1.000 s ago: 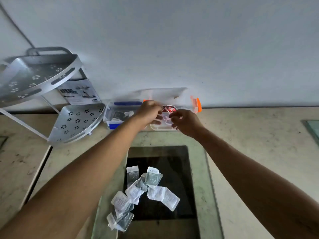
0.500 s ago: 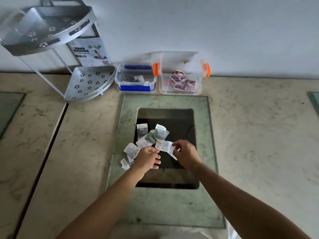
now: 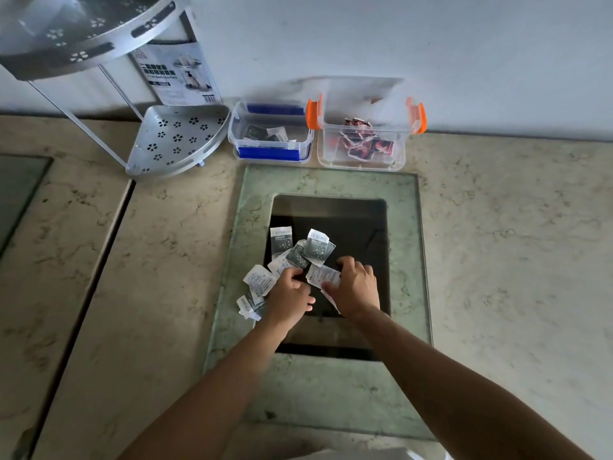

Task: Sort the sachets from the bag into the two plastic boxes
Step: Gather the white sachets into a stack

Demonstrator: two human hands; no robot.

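Note:
Several grey and white sachets (image 3: 281, 240) lie in a loose pile on a glass panel (image 3: 328, 182) set in the marble counter. My left hand (image 3: 288, 293) rests on the pile with its fingers curled over a sachet. My right hand (image 3: 356, 287) pinches a white sachet (image 3: 321, 276) at the pile's right side. Against the wall stand two clear plastic boxes: a blue-clasped box (image 3: 310, 144) holding grey sachets, and to its right an orange-clasped box (image 3: 403, 157) holding red sachets. The bag is not in view.
A silver two-tier corner rack (image 3: 179, 141) stands at the back left with a printed card (image 3: 179, 74) behind it. A dark opening (image 3: 361, 224) shows under the glass panel. Marble counter (image 3: 514, 260) stretches to both sides.
Both hands left the orange-clasped box, came back to the pile near me, and now close on sachets there. The view has tilted downward.

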